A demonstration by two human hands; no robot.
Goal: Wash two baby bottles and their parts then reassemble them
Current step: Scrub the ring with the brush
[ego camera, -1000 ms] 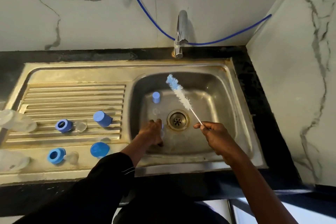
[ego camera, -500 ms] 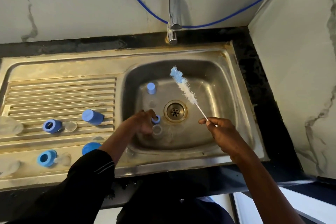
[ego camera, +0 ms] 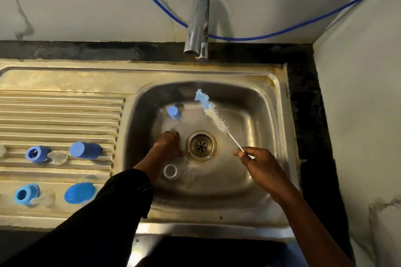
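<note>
A: Risk first?
B: The brush [ego camera: 213, 115]. The right hand [ego camera: 258, 162] pinches its thin white handle at the very end, thumb and forefinger closed on it, bristles raised over the basin. Held that far back, it could twist or flick once it is pushed into a narrow neck.
A: The bottle?
B: Clear bottle [ego camera: 170, 171] lies on the basin floor, open mouth up toward the camera, just beside the left wrist. Wet and round, so likely to slip or roll. The drain [ego camera: 201, 145] is near; a small part could lodge there.
A: The left hand [ego camera: 168, 143]?
B: Reached down into the sink [ego camera: 238, 71], back of hand up, fingertips at the floor left of the drain. Grip hidden, cannot tell if it holds anything.
A: Rest?
B: A blue cap [ego camera: 173, 111] at the basin's back; blue rings [ego camera: 35, 153] on the drainboard [ego camera: 65, 110], well apart
</note>
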